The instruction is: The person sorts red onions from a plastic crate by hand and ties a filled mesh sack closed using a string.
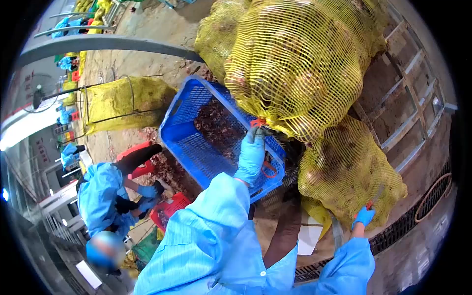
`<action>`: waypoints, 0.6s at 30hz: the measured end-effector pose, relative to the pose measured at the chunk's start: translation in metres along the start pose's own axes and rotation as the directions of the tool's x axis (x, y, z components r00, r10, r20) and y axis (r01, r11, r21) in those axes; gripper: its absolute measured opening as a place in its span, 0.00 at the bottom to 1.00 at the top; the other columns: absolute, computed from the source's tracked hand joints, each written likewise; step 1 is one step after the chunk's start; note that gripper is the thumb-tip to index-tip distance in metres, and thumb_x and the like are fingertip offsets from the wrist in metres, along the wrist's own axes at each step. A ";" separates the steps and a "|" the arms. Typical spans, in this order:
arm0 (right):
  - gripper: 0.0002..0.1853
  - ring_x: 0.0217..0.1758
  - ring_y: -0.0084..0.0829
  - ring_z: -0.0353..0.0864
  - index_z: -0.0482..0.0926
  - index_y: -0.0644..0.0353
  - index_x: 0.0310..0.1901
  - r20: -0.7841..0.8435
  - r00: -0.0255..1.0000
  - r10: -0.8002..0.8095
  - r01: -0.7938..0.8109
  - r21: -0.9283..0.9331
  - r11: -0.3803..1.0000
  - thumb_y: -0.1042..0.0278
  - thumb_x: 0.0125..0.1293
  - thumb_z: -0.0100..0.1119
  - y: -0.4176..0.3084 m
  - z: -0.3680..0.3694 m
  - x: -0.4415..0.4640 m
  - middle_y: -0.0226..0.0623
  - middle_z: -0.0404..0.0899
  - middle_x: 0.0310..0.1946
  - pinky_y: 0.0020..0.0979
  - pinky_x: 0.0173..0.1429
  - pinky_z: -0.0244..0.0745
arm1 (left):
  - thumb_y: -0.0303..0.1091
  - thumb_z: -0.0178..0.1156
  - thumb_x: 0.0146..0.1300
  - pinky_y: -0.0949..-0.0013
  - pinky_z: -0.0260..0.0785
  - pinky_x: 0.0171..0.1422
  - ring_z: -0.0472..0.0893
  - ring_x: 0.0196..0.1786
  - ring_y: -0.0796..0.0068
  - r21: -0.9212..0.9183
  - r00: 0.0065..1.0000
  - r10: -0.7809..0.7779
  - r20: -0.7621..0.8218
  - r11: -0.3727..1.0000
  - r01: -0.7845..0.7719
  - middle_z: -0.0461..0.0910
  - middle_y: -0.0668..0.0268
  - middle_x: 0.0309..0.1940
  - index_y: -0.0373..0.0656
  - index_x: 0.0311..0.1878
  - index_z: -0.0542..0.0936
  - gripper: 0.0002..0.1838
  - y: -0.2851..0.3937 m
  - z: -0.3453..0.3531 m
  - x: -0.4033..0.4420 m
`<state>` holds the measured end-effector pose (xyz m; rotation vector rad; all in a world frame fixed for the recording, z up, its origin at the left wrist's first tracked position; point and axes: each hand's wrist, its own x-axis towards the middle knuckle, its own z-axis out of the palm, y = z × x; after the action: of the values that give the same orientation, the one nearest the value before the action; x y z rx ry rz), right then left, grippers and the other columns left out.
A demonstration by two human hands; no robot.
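Note:
My left hand [251, 151], in a blue glove with dark fingertips, is closed at the gathered neck of a large yellow mesh sack [300, 64], where a red tie [257, 122] shows. The sack is full of lumpy, onion-like contents. Off to the right, my right hand [364, 216] is closed around a red-handled tool [369, 204]; a thin blade seems to extend up from it, like a knife. That hand is in front of a second filled mesh sack [344, 169]. Below the large sack's neck is a blue plastic crate [189, 132] with reddish-brown skins or scraps inside.
Another yellow sack [125, 104] lies at the left. A co-worker in blue [101, 191] bends near red baskets [169, 209]. A metal rail [113, 44] crosses the upper left. A metal frame [408, 83] and floor drain [393, 236] are at the right.

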<state>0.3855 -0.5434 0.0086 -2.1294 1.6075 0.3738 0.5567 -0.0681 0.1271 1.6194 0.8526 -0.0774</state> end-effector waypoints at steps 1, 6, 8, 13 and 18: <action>0.24 0.33 0.40 0.77 0.65 0.67 0.56 0.038 0.994 -0.103 0.104 -0.015 0.994 0.71 0.57 0.56 0.013 0.000 0.011 0.48 0.76 0.39 0.38 0.38 0.72 | 0.36 0.46 0.69 0.79 0.53 0.25 0.61 0.21 0.86 0.068 0.997 0.075 -0.023 0.995 -0.074 0.65 0.78 0.18 0.40 0.41 0.76 0.12 -0.006 -0.001 0.003; 0.20 0.37 0.31 0.75 0.69 0.68 0.52 -0.189 0.913 -0.362 0.360 -0.043 0.932 0.73 0.57 0.56 0.030 0.026 0.001 0.39 0.76 0.40 0.32 0.44 0.72 | 0.36 0.51 0.65 0.70 0.70 0.45 0.80 0.37 0.68 0.438 0.982 0.172 -0.075 0.890 -0.123 0.81 0.60 0.33 0.37 0.52 0.73 0.16 0.041 -0.008 0.000; 0.20 0.38 0.28 0.74 0.70 0.67 0.53 -0.063 0.951 -0.304 0.310 0.143 0.940 0.71 0.58 0.56 0.025 0.033 -0.004 0.38 0.76 0.42 0.30 0.45 0.71 | 0.39 0.53 0.62 0.65 0.68 0.51 0.79 0.47 0.60 0.460 0.996 0.069 0.061 0.883 -0.089 0.79 0.49 0.42 0.45 0.56 0.72 0.20 0.043 -0.009 0.015; 0.25 0.48 0.27 0.76 0.67 0.51 0.60 0.522 0.690 -0.501 0.221 0.506 0.833 0.49 0.64 0.49 -0.157 0.005 -0.186 0.34 0.73 0.52 0.30 0.48 0.69 | 0.39 0.49 0.57 0.52 0.69 0.45 0.78 0.43 0.47 0.768 0.928 -0.006 0.373 0.563 -0.306 0.79 0.47 0.37 0.43 0.44 0.75 0.15 0.069 -0.018 0.043; 0.46 0.65 0.45 0.58 0.47 0.54 0.69 0.708 0.524 -0.474 -0.325 0.680 0.657 0.39 0.56 0.56 -0.297 0.023 -0.296 0.42 0.49 0.68 0.51 0.62 0.58 | 0.36 0.53 0.51 0.59 0.67 0.55 0.74 0.51 0.46 0.446 0.875 0.096 0.475 0.831 -0.333 0.73 0.40 0.46 0.36 0.50 0.73 0.23 0.017 -0.024 0.067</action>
<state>0.5863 -0.2175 0.1822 -1.0053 0.7761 0.4935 0.6049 -0.0147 0.1142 2.0883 0.2912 -0.5289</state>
